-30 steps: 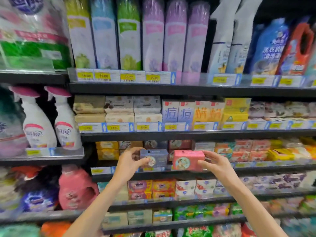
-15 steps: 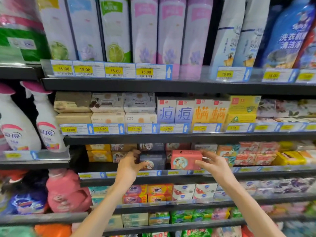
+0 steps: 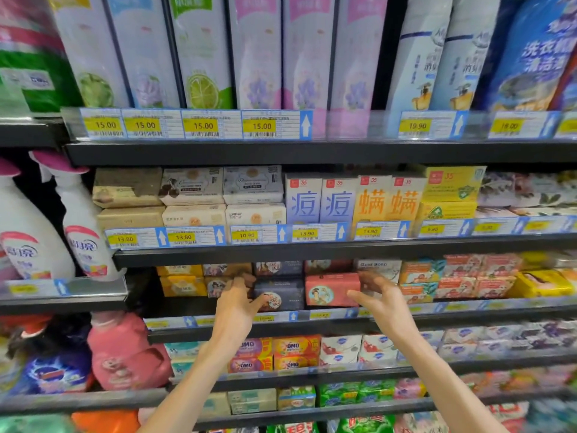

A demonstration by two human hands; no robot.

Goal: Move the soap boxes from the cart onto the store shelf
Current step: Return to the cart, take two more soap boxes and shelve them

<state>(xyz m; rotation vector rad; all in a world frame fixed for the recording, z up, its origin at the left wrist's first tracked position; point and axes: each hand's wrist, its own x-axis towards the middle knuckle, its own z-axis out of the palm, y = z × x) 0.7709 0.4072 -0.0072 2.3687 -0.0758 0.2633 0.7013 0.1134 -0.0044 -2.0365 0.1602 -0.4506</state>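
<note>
1. Both soap boxes have gone deeper onto the shelf since a second ago: I was holding them out at its front edge then, and now the dark blue soap box (image 3: 278, 293) and the pink soap box (image 3: 331, 290) sit side by side, touching, on the third shelf (image 3: 312, 328) behind its price strip.
2. My left hand (image 3: 234, 307) has loosened, thumb lying across the blue box's round picture and fingers reaching past its left end; whether it grips I cannot tell through the blur.
3. My right hand (image 3: 379, 296) is spread, fingers at the pink box's right end, thumb hanging free below it.
4. I judge this pair is as good as placed; only letting go and squaring them up remains. The cart is out of view, so I cannot say how many boxes are left.
5. Each box is a small flat carton with a round portrait on its front, standing on its long edge.
6. Around them: yellow soap cartons (image 3: 182, 284) to the left, goat soap boxes (image 3: 376, 267) to the right.
</note>
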